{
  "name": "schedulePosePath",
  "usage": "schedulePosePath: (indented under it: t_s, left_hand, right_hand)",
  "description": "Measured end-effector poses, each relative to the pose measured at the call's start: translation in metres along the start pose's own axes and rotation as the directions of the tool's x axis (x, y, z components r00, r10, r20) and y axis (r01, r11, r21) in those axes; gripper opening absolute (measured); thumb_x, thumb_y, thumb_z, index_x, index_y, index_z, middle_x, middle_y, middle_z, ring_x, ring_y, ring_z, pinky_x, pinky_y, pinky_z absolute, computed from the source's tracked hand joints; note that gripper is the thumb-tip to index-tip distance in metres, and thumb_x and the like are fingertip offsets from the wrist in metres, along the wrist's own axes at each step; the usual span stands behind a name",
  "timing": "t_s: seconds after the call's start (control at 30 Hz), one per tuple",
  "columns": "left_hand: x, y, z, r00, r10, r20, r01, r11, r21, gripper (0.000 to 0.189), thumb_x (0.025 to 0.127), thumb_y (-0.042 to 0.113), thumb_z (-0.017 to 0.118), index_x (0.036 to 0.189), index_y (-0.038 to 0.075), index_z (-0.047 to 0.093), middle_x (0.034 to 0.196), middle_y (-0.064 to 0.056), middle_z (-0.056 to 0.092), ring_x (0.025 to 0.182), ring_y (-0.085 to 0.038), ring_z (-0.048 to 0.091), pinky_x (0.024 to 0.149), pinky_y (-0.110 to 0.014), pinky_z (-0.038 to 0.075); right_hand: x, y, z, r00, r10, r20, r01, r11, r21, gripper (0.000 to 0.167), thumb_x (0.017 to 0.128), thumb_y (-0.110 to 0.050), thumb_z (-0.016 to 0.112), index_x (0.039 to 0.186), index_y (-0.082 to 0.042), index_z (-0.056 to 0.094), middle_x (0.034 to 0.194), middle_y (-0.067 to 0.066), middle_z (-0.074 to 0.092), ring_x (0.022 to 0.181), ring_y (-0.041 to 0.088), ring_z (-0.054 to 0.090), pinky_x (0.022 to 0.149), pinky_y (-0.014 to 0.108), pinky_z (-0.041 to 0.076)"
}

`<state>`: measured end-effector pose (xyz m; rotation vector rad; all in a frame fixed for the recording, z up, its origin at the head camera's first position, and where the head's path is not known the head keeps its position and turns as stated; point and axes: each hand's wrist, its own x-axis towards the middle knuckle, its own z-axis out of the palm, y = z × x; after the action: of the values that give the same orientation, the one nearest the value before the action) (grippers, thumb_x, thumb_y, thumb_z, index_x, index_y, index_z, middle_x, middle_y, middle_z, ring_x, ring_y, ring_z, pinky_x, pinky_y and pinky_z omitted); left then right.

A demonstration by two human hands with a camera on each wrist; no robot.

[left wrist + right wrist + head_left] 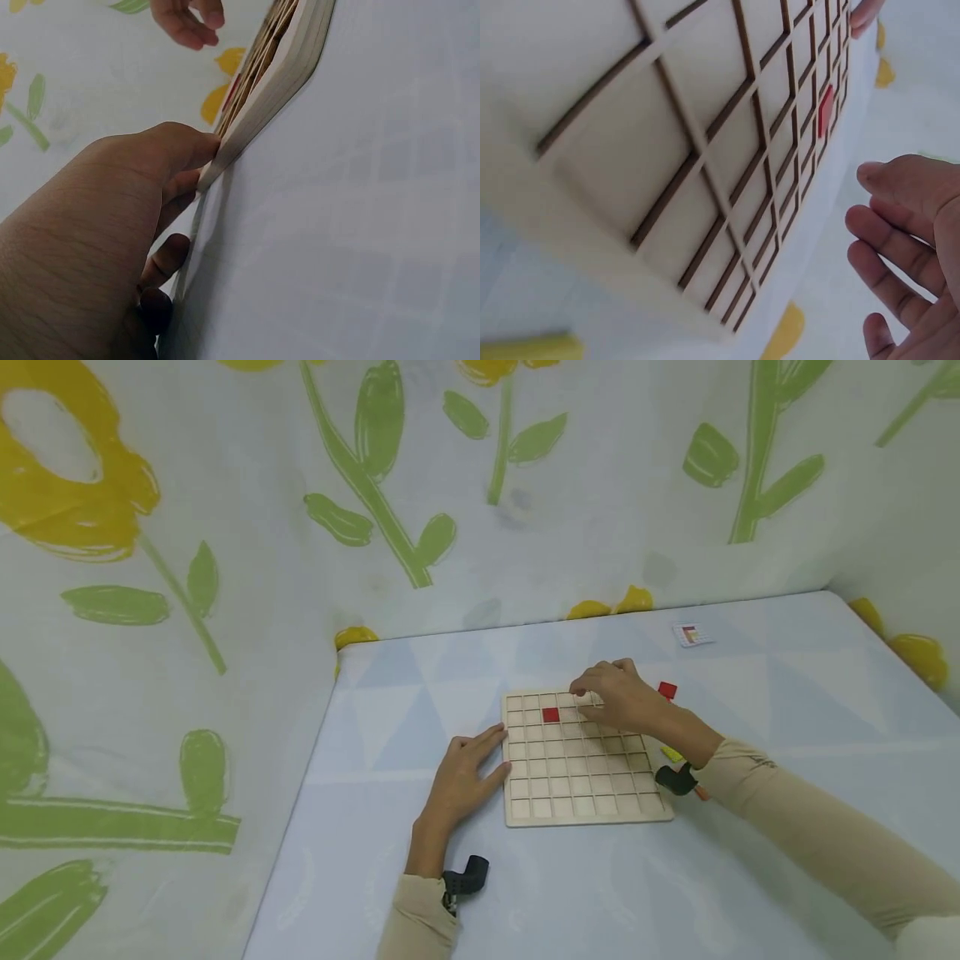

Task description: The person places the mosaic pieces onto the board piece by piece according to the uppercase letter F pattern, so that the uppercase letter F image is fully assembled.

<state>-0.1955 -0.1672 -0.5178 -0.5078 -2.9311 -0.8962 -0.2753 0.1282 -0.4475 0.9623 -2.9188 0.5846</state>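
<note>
A square wooden grid board [570, 785] lies flat on the table, with one red square tile [551, 715] in a cell of its second row from the back. My left hand [463, 778] rests at the board's left edge; in the left wrist view its thumb and a finger touch the rim. Over the back of the grid hovers my right hand [618, 700], just right of the tile. The right wrist view shows this hand [919, 240] with thumb and fingers apart, loosely bent, and nothing between them.
To the right of the board lie red pieces [667, 690], a yellow piece [672, 754] and an orange piece [701, 792], partly hidden by the right arm. A small printed card [692, 635] lies near the table's back edge. Flower-patterned cloth hangs behind.
</note>
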Motion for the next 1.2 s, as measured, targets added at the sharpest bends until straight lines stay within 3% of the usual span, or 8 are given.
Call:
schedulePosePath:
  t_s: [0.3,0.53,0.9,1.2]
  left_hand:
    - [-0.003,-0.003,0.000,1.000,-0.018,-0.002,0.018,1.000,-0.001,0.055,0.095,0.040,0.064,0.147,0.026,0.053,0.153,0.019,0.042,0.109,-0.016,0.047,0.089,-0.038,0.044]
    - [-0.002,-0.002,0.004,1.000,-0.018,0.003,0.018,1.000,-0.003,0.055,0.096,0.042,0.062,0.148,0.026,0.052,0.154,0.019,0.041,0.114,-0.017,0.047,0.092,-0.040,0.044]
    - [-0.002,0.000,-0.001,1.000,0.001,0.006,-0.001,1.000,-0.003,0.056,0.097,0.041,0.062,0.149,0.024,0.051,0.154,0.014,0.042,0.115,-0.018,0.047,0.094,-0.041,0.043]
    - [-0.004,0.003,0.000,1.000,-0.007,0.000,0.007,1.000,-0.013,0.056,0.097,0.040,0.062,0.149,0.024,0.051,0.154,0.014,0.042,0.113,-0.017,0.047,0.093,-0.040,0.043]
  right_hand:
    - [-0.029,0.024,-0.017,0.999,0.042,-0.028,-0.042,0.999,-0.003,0.030,0.086,-0.012,0.079,0.114,-0.004,0.071,0.112,0.009,0.070,0.108,0.030,0.056,0.095,0.057,0.028]
    - [-0.053,0.046,-0.028,0.996,0.083,-0.035,-0.084,0.996,-0.030,0.032,0.085,-0.008,0.079,0.116,-0.004,0.070,0.116,0.012,0.068,0.112,0.035,0.054,0.096,0.062,0.026]
    - [-0.072,0.067,-0.032,0.962,0.266,0.065,-0.264,0.963,-0.050,0.042,0.087,-0.015,0.078,0.125,-0.001,0.067,0.124,0.019,0.065,0.119,0.039,0.049,0.100,0.065,0.022]
    - [-0.078,0.074,-0.025,0.960,0.272,0.071,-0.269,0.962,-0.046,0.040,0.086,-0.013,0.078,0.123,0.000,0.068,0.122,0.018,0.066,0.117,0.037,0.050,0.100,0.065,0.022]
